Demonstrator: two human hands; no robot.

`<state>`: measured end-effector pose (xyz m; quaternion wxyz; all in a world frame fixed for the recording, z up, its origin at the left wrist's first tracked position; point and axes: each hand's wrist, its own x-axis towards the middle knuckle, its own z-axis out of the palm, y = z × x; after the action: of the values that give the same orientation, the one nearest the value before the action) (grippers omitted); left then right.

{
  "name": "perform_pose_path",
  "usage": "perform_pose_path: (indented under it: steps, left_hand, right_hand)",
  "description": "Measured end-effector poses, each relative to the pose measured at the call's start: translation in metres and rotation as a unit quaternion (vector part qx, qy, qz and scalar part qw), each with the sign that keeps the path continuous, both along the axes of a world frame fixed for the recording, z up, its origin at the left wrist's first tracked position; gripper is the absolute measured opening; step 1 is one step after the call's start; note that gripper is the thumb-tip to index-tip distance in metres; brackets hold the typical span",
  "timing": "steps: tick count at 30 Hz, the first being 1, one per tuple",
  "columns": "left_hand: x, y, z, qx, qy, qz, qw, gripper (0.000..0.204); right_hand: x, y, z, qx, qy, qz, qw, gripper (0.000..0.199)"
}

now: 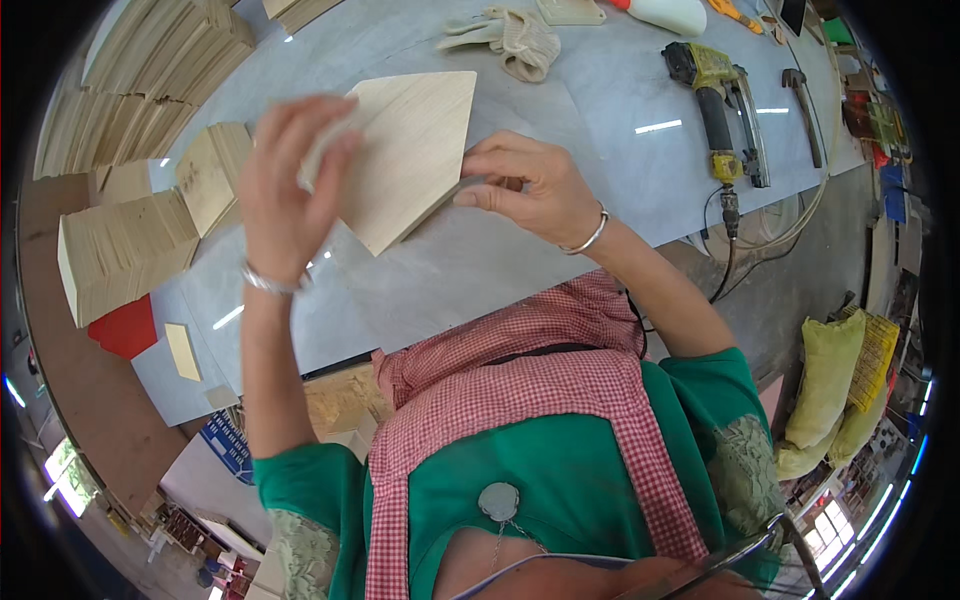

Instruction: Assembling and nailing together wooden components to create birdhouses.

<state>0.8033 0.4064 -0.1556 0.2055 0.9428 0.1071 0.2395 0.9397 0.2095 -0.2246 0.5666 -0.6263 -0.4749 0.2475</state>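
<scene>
A pale wooden board (410, 150), pointed at its near end, is tilted over the grey table in front of me. My right hand (525, 185) pinches its right edge between thumb and fingers. A thin grey edge shows by those fingertips; I cannot make out whether it is part of the board. On the board's left side, my left hand (300, 175) is raised and blurred by motion. Its thumb and fingers are apart, and nothing shows between them.
Wooden board stacks (130, 245) stand at left, with taller stacks (150, 90) behind. A yellow-black air nailer (715, 115) with a hose lies at right, beside a hammer (803, 115). Work gloves (515, 40) and a white bottle (670, 14) lie at the far side.
</scene>
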Motion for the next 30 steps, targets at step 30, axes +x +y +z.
perform_pose_path:
  steps: [30]
  left_hand:
    - [-0.033, -0.084, -0.037, 0.168, -0.045, 0.071, 0.982, 0.023]
  right_hand:
    - [-0.003, -0.006, -0.018, 0.085, -0.07, -0.069, 0.992, 0.014]
